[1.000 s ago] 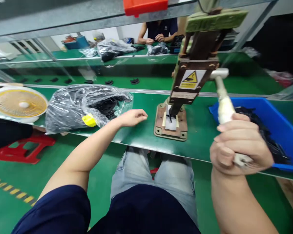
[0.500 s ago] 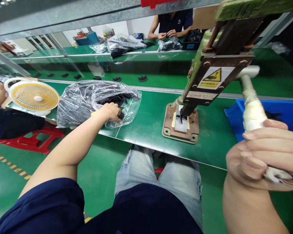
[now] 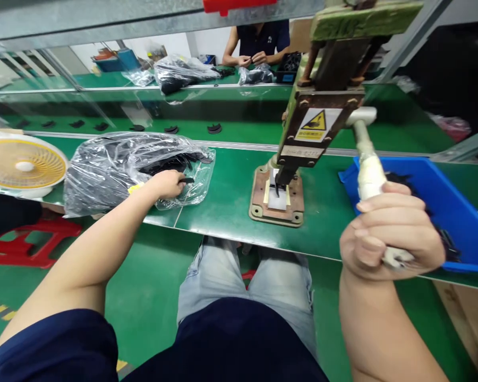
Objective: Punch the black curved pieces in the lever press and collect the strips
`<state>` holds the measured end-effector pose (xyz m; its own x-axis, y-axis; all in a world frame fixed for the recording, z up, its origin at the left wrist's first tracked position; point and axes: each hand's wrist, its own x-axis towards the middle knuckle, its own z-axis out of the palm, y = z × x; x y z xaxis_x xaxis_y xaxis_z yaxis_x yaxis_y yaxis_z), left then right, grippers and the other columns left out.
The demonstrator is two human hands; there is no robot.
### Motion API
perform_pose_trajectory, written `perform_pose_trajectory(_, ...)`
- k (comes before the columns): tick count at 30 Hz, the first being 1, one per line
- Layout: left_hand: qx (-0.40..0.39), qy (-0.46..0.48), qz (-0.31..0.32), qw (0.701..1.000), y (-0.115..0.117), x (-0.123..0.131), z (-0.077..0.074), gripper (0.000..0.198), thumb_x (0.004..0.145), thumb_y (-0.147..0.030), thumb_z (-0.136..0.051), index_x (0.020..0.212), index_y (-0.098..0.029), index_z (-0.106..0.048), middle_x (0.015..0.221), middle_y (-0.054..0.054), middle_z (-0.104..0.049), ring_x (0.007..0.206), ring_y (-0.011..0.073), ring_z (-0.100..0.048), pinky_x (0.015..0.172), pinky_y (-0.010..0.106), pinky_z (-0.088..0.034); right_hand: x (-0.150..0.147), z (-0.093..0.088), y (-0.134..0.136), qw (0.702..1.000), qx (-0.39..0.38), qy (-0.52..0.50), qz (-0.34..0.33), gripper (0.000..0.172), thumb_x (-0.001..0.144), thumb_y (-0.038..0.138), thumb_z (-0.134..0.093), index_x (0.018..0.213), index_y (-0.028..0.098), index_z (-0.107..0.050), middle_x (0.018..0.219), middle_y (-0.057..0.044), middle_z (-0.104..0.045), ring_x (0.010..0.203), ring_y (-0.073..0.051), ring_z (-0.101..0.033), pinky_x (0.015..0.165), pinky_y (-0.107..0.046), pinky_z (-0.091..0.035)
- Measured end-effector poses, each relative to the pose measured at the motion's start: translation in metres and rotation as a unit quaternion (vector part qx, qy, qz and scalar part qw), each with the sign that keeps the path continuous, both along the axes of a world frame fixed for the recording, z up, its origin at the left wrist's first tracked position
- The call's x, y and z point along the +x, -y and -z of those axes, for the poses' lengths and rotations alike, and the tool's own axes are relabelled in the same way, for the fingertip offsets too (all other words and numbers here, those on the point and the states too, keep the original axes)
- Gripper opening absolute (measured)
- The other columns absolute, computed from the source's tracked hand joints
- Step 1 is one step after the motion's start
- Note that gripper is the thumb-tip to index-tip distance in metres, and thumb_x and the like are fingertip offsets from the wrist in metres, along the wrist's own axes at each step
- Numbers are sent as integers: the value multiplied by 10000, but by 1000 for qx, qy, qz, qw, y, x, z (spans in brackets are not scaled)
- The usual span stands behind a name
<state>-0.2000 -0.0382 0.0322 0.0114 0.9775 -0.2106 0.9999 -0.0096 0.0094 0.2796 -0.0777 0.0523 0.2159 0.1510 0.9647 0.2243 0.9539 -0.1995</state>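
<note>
My left hand point(image 3: 168, 184) is closed on a small black curved part point(image 3: 187, 180) at the mouth of a clear plastic bag point(image 3: 103, 170) full of black parts. On the right, my right hand point(image 3: 394, 233) wraps round the white-taped lever point(image 3: 368, 170) of a green hand press point(image 3: 314, 122). The press stands on a brown base plate point(image 3: 258, 204) in front of me. Under its ram sits a metal fixture point(image 3: 277, 199) with a dark hooked piece above it.
A blue bin point(image 3: 442, 185) with black parts stands right of the press. At far left is a white and yellow fan point(image 3: 24, 164). Several black curved parts point(image 3: 214, 129) lie in a row behind the bench. Across from me sits a co-worker point(image 3: 258, 45).
The view has turned right, showing more of the blue bin. My left hand has drawn back slightly, and a black part now shows in its fingers. My right hand stays on the lever.
</note>
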Motion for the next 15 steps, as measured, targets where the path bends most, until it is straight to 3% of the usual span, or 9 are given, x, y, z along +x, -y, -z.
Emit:
perform_pose_trajectory(2,47,163,-39,985,-2,19,0,240,940,-430,-671,993,-207,-740,874,68,-751,829,251,-722,801,346,-548,0,-1,4,1000,-14,7,3,428,837,429,-754,568,230,-487,540,58,-559,698,-148,-680,961,-537,-570)
perform_pose_trajectory(3,58,265,-52,961,-3,33,1,243,929,-443,-709,997,-210,-714,838,44,-740,766,219,-709,755,327,-551,-1,-2,5,1000,-14,11,5,428,841,434,-754,577,229,-486,542,59,-551,697,-150,-675,963,-539,-567)
perform_pose_trajectory(5,49,454,-60,888,-6,73,5,293,892,-436,-791,1022,-204,-667,829,22,-738,686,168,-690,690,294,-558,-2,-3,7,1000,-10,11,11,431,851,443,-749,595,227,-478,547,61,-538,693,-150,-663,957,-536,-563)
perform_pose_trajectory(7,11,568,-51,821,-11,119,11,334,870,-424,-845,989,-189,-639,809,22,-735,629,139,-676,648,277,-565,-3,-4,8,1000,-10,18,11,415,854,435,-743,610,227,-480,562,59,-543,705,-151,-660,963,-531,-559)
perform_pose_trajectory(11,-40,639,-45,767,-25,196,30,328,907,-395,-849,898,-171,-611,725,9,-706,535,104,-643,559,236,-534,0,-7,13,998,-37,51,10,355,861,403,-731,643,227,-514,594,42,-572,746,-163,-670,1010,-551,-548)
perform_pose_trajectory(15,-49,647,-52,759,-42,226,45,317,917,-366,-853,868,-171,-608,690,-4,-686,513,94,-632,534,223,-531,1,-9,16,997,-42,66,22,341,865,429,-718,666,238,-518,607,51,-566,735,-163,-668,1023,-555,-566)
